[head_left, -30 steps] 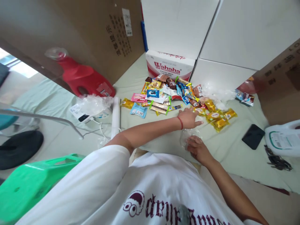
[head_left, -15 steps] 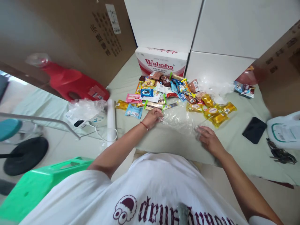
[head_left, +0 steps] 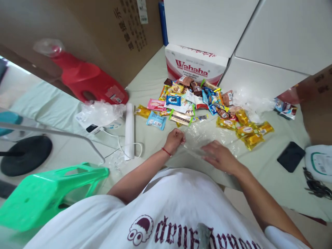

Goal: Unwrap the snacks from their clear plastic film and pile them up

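A clear plastic bag (head_left: 199, 133) lies on the cloth in front of me, thin and crinkled. My left hand (head_left: 175, 140), with a red cord at the wrist, pinches its near left edge. My right hand (head_left: 218, 155) is slightly blurred, its fingers stretched out over the bag's near side and pointing toward my left. Just beyond the bag is a pile of wrapped snacks (head_left: 180, 117) in many colours. Several yellow-wrapped snacks (head_left: 252, 140) lie to the right of it, and a light blue packet (head_left: 156, 121) is on the left.
Behind the snacks stands a Wahaha carton (head_left: 195, 64). A red jug (head_left: 90, 81), a white roll (head_left: 129, 135) and a green stool (head_left: 52, 193) are on the left. At right lie a black phone (head_left: 291, 156), keys (head_left: 317, 185) and a white jug (head_left: 320, 160). More clear plastic (head_left: 251, 100) sits behind.
My right hand has moved left across the bag, closer to my left hand. My left hand still pinches the bag's edge. The whole view has shifted a little.
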Tool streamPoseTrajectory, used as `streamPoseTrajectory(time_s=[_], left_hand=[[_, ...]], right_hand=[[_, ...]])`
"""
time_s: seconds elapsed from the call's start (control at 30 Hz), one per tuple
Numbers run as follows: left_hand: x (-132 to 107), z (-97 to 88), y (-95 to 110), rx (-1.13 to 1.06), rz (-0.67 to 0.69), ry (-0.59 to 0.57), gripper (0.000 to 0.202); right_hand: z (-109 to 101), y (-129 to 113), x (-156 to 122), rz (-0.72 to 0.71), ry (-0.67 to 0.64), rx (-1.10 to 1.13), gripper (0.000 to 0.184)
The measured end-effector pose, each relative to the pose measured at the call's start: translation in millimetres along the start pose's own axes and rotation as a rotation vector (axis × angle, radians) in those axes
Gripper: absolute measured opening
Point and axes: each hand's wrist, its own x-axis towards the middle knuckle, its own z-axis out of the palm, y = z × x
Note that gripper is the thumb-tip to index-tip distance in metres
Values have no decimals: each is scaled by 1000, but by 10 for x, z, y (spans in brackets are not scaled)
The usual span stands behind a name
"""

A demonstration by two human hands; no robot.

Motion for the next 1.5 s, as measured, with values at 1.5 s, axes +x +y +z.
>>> streamPoseTrajectory(time_s=[1.5], left_hand=[[-125, 167, -223, 1317, 769, -285, 61]], right_hand=[[-114, 72, -811, 255, -49, 282, 33]])
